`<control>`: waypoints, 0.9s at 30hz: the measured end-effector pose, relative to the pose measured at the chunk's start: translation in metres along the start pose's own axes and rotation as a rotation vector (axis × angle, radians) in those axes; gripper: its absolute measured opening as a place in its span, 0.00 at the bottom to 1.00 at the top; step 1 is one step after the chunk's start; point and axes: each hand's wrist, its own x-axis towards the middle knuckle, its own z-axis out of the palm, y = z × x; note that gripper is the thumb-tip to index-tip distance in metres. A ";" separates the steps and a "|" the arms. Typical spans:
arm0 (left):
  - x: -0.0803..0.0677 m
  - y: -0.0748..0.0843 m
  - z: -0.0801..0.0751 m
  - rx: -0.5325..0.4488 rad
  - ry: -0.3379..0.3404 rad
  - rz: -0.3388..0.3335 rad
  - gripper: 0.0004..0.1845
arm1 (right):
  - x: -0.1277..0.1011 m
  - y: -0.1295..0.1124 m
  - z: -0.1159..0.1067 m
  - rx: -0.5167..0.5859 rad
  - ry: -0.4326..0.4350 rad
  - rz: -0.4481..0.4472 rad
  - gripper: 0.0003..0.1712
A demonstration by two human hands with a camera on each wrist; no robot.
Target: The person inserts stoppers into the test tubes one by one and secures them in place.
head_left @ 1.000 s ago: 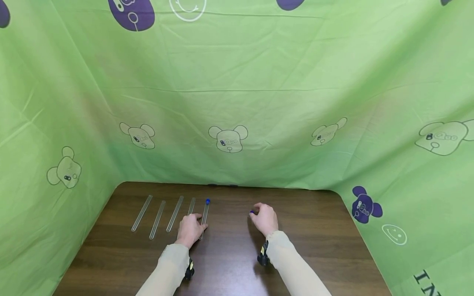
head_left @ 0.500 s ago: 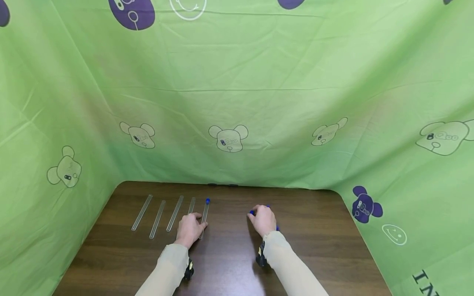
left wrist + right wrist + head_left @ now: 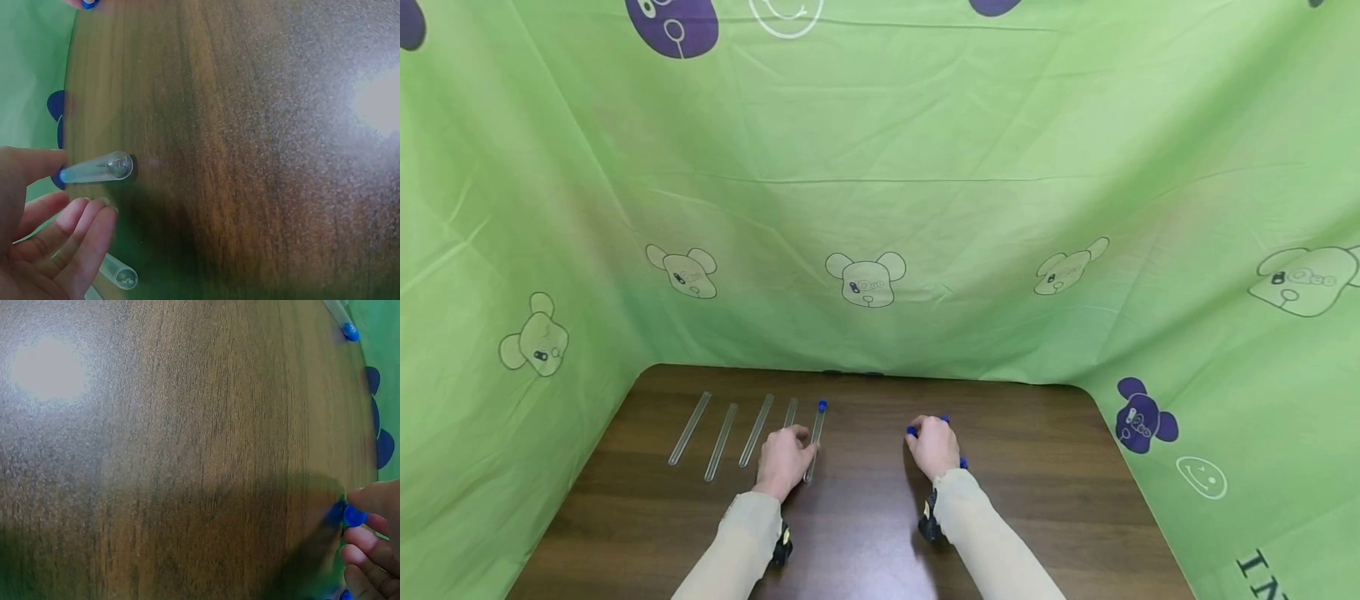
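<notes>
Right hand (image 3: 936, 447) pinches a blue cap (image 3: 355, 516).
Left hand (image 3: 782, 463) relaxed; only my head view shows all five test tubes (image 3: 756, 431).

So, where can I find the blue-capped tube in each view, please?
Head: blue-capped tube, lower left of centre, by the left hand.
Left wrist: the tube is at mid-left, rounded end rightward.
Right wrist: only its capped end shows, at top right.
Shared landmark: the dark print on the green cloth.
</notes>
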 end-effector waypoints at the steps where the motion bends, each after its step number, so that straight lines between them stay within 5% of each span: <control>1: 0.000 0.000 -0.001 -0.006 0.009 0.001 0.15 | 0.000 0.000 0.000 0.002 0.000 0.001 0.10; 15: 0.004 -0.006 -0.003 0.011 0.080 0.023 0.13 | -0.005 0.000 -0.001 0.001 0.031 -0.030 0.10; 27: 0.004 -0.005 -0.007 0.014 0.096 0.032 0.14 | -0.006 0.001 0.002 0.029 0.151 -0.104 0.10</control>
